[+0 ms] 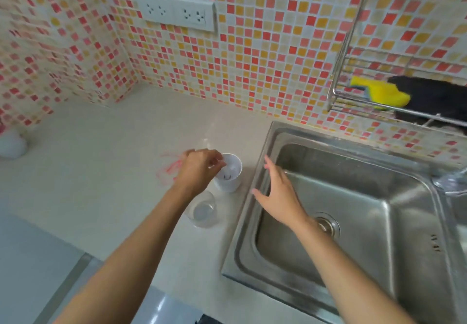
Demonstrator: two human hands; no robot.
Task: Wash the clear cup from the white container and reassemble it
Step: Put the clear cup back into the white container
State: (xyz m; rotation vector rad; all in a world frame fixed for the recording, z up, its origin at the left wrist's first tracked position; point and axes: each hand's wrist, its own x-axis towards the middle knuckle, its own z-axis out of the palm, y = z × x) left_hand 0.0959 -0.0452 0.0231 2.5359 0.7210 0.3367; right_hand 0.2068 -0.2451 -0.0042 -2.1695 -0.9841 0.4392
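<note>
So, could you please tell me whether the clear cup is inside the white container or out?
Out: the clear cup stands on the counter beside the white container.

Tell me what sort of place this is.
Most likely a home kitchen: a stainless steel sink set into a pale countertop, a mosaic tiled wall behind it, and a wire rack holding a yellow sponge.

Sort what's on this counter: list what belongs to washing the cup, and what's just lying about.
For the job: clear cup, white container, sink, sponge, tap.
Lying about: sockets, wire rack, black cloth, red scribble.
</note>
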